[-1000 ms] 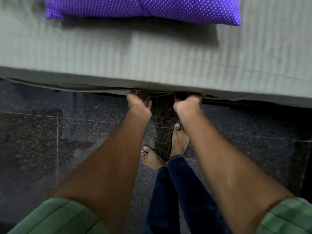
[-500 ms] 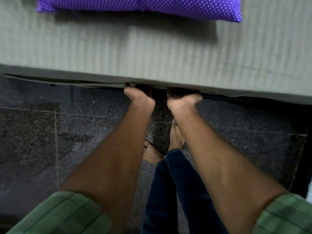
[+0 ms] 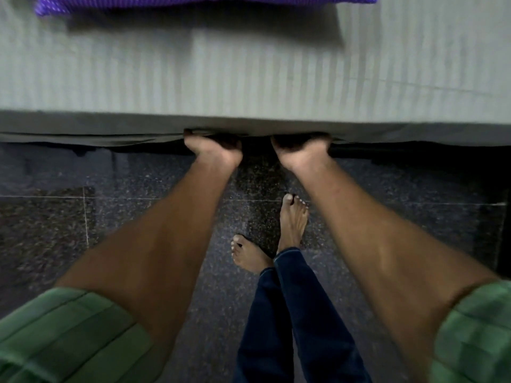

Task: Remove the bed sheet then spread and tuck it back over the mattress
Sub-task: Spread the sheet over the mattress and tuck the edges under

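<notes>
Head view, left hand (image 3: 213,150) and right hand (image 3: 301,150) side by side – fingers hidden under bed sheet (image 3: 249,87) edge, grip unclear.

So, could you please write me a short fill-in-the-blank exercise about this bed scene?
1. Both hands reach under the near edge of the ____.
2. The pillow on the sheet is ____ with white dots.
3. The person stands ____ on the dark floor.
4. The left hand and right hand are ____ of each other.

Missing: mattress; purple; barefoot; clear

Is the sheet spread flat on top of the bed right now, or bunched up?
Spread flat: the sheet lies smooth across the top, stripes straight, only a faint crease at right.
</notes>
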A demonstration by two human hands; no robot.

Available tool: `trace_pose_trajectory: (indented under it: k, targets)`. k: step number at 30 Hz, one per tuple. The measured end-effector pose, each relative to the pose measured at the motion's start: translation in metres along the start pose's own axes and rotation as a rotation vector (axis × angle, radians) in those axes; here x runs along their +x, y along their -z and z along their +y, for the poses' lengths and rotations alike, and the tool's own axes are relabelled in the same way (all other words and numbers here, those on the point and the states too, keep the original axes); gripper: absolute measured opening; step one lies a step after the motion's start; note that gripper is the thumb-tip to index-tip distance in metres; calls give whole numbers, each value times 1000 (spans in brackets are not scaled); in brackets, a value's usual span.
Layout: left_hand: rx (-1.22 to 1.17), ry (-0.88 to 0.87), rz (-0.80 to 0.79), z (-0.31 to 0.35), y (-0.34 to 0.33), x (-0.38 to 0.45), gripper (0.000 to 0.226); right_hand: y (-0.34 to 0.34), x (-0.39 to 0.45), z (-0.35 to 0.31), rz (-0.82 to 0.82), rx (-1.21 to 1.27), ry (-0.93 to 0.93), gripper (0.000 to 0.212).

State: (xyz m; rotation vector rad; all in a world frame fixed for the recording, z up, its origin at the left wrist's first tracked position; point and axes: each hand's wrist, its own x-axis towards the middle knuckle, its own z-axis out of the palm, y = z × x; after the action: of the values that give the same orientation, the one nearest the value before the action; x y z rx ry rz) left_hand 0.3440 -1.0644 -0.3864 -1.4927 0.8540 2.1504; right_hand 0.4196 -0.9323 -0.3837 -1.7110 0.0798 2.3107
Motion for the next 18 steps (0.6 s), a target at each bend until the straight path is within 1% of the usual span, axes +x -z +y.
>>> trace_pose_trajectory:
  k: [3,4,7,9,11,14,16,17,18]
  targets:
    - [33,8,1,-1,-8,-9,64,15,-23,4,50,-129,-9,52]
    - [51,5,22,0,-11,-10,62,15,-27,6,70,-107,2,54]
    - [209,-1,105,2,-18,-22,56,0,-32,14,36,120,47,55]
    - [248,-40,161,2,-16,-30,52,-13,-33,25,12,207,58,56]
    - [177,-52,144,1,-8,-31,51,-26,-36,36,60,235,67,59]
    - [9,-24,12,3,-7,-24,58,-46,-30,42,241,267,59,63]
    - [-55,35,2,2,-19,-20,66,-49,-19,40,253,313,62,68]
    - [-73,59,30,2,-26,-21,67,-46,-12,40,225,308,63,72]
    - [-88,77,38,1,-31,-21,67,-42,-8,40,164,285,65,76]
